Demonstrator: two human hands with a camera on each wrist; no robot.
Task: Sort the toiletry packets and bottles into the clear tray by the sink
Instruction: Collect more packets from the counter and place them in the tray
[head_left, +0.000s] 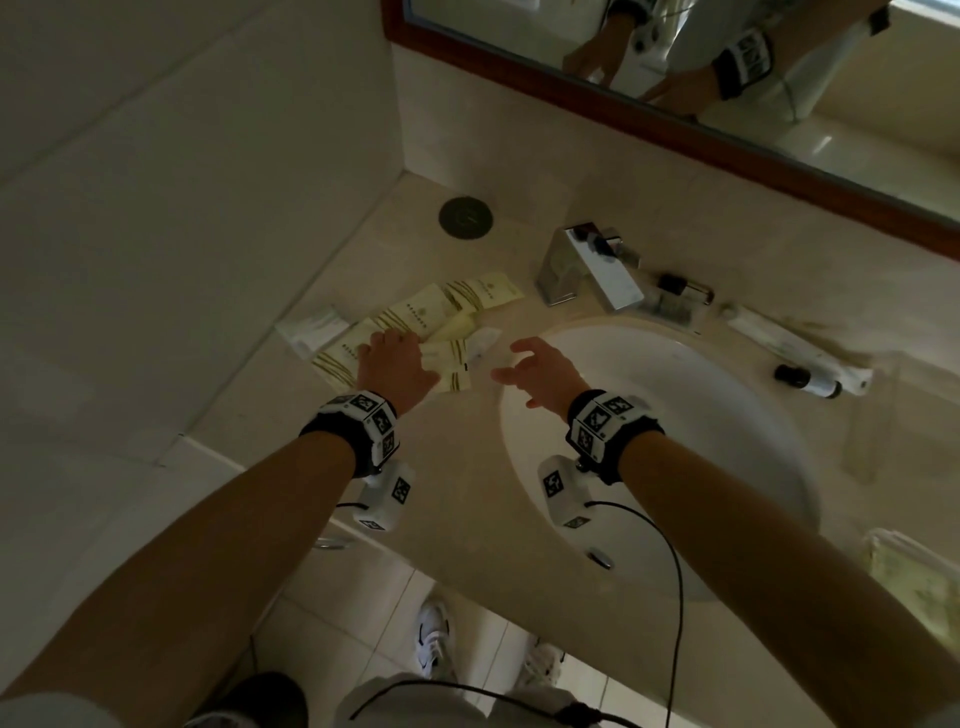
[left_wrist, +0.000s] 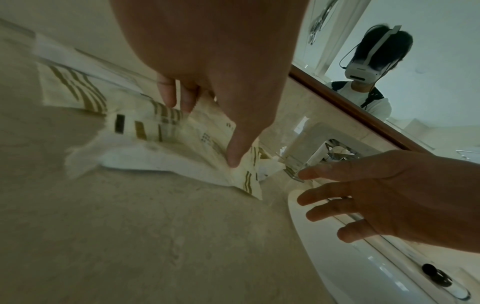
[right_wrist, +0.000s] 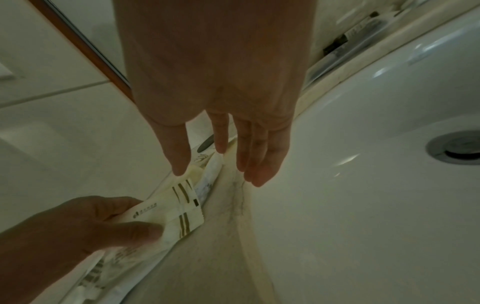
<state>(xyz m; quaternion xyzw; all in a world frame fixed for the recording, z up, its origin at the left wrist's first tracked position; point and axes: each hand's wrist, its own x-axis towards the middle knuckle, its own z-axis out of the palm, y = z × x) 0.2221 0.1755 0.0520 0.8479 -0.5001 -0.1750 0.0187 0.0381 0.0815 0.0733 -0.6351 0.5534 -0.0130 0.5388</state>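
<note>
Many packets (head_left: 415, 322) lie mid-left of the frame; the left hand (head_left: 397, 364) pinches some, the right hand (head_left: 540, 371) hovers open beside them.

Left hand (right_wrist: 78, 230) gripping packets (right_wrist: 179, 214)

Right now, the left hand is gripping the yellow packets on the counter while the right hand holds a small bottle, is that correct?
Not quite: the right hand holds nothing, its fingers open above the sink edge, as the right wrist view shows. The left hand does grip the yellow packets.
</note>
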